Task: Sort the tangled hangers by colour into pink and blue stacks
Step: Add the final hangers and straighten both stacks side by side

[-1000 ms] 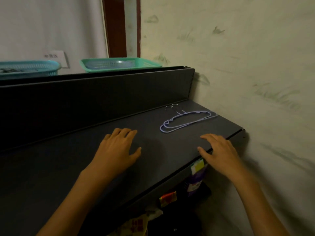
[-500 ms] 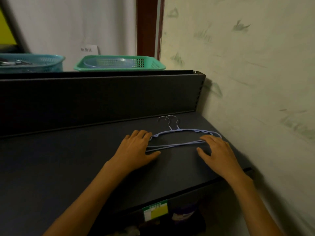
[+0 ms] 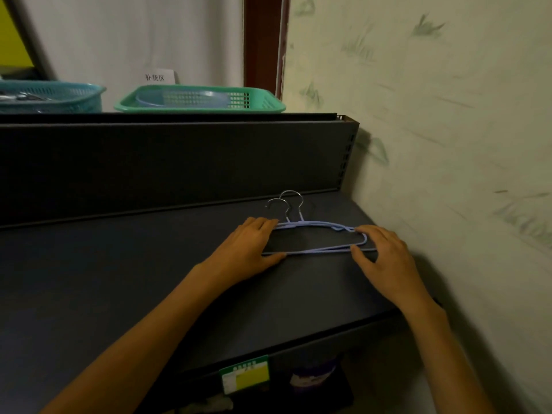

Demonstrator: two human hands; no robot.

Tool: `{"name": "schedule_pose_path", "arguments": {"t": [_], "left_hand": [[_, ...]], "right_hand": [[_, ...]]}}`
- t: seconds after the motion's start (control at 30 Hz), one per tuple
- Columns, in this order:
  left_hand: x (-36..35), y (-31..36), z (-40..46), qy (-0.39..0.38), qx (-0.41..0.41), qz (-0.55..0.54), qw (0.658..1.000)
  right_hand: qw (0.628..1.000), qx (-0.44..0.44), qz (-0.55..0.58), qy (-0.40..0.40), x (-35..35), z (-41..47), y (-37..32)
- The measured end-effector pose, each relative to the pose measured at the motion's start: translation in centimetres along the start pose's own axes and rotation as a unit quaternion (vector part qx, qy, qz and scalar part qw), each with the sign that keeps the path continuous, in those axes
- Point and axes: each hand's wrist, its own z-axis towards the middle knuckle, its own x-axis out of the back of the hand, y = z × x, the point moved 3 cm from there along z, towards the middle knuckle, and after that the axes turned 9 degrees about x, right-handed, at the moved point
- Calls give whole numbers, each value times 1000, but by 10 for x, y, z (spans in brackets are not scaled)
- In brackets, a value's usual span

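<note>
Both hands are now lying on the blue hangers (image 3: 313, 237), whereas a second ago they were resting flat on the bare dark shelf (image 3: 119, 279) with the hangers well apart from them, further back toward the wall. The left hand (image 3: 248, 249) is covering the left end of the pair, its fingers laid fairly straight over the upper wire and its thumb stretched along the lower bar, so it is pressing rather than clenching. The right hand (image 3: 382, 252) is arching over the right end, fingertips on the shoulder bend and thumb touching the lower bar; whether that amounts to a pinch or only a touch I cannot tell from this angle. The hangers are lying flat near the shelf's back right corner, close to the patterned wall (image 3: 448, 115), one on top of the other, with two metal hooks (image 3: 286, 204) pointing toward the shelf's back panel (image 3: 179, 162) and slightly offset from one another. Only blue hangers are showing here; no pink one is in view, and no tangle is visible. Judging from this, the person is squaring up or about to lift a blue stack, so the blue side of the sort is looking nearly settled. A green basket (image 3: 200, 100) and a teal basket (image 3: 50, 95) are sitting on the ledge above.
</note>
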Motion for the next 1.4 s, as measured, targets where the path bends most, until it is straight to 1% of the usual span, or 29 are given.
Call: {"name": "schedule_pose_path", "arguments": {"t": [0.07,0.17,0.27,0.33,0.43,0.5,0.6,0.7,0.83,1.0,1.23,1.4], "left_hand": [[5,-3,-4,15,0,3,1000],[12,-18,-14,34,22,18,999],[23,-41,-28,54,49,58,996],[30,-58,-37,58,80,74,992],[37,-78,-53,64,123,94,986],[38,-86,-62,56,137,95,984],[41,-95,-73,58,148,87,983],[41,-104,-80,54,159,70,983],[39,-112,-84,70,168,42,983],[40,-114,-89,97,167,8,981],[52,-119,-109,148,167,27,974],[63,-135,-143,192,183,24,964]], "right_hand": [[1000,0,5,3,0,2,1],[1000,2,18,12,-3,4,3],[1000,13,8,-6,-8,11,1],[999,18,1,-46,-13,19,-2],[990,25,-12,-141,-25,30,-7],[981,19,-7,-193,-34,38,-10],[974,14,-4,-227,-44,50,-16],[969,24,33,-245,-49,59,-23],[968,64,48,-238,-52,66,-26],[970,68,65,-226,-52,62,-29],[985,89,45,-144,-45,51,-35],[985,127,20,-114,-43,38,-48]]}}
